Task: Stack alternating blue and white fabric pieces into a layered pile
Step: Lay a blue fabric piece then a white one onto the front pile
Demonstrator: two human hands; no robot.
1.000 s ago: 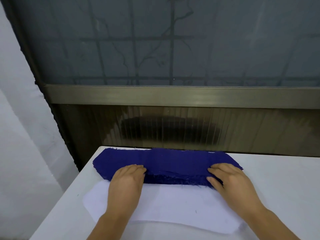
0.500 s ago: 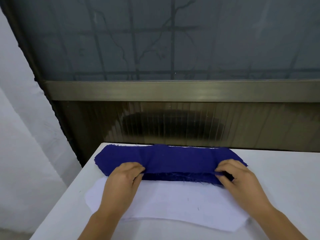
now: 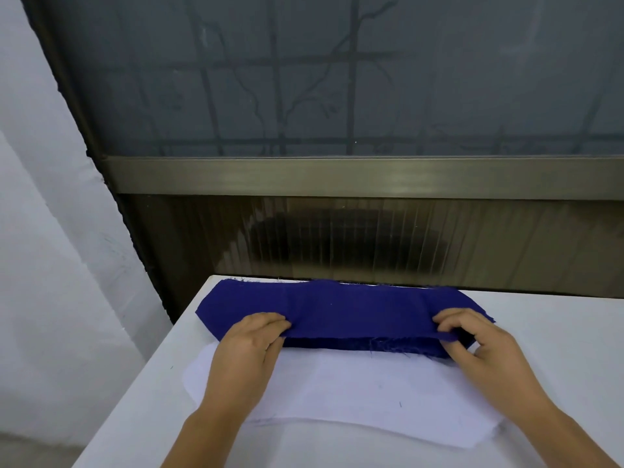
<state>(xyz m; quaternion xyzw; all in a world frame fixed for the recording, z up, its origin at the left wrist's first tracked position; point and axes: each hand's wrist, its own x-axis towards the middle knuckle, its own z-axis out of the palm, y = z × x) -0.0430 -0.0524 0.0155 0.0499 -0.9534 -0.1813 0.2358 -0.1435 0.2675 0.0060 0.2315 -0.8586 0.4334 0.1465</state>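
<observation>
A stack of dark blue fabric pieces (image 3: 344, 309) lies along the far edge of the white table (image 3: 553, 349). In front of it lies a stack of white fabric pieces (image 3: 358, 390), reaching toward me. My left hand (image 3: 250, 349) pinches the near edge of the top blue piece at its left end. My right hand (image 3: 479, 346) pinches the same edge at its right end. That edge is lifted slightly off the blue stack, with frayed threads below it. My forearms cross over the white stack.
A dark frosted window with a bronze metal rail (image 3: 354, 177) rises right behind the table's far edge. A white wall (image 3: 50, 265) stands at the left, beyond the table's left edge. Bare table surface lies to the right of the fabrics.
Both hands went from lying flat on the blue stack to curling their fingers round the near edge of the top blue piece, which has lifted a little.
</observation>
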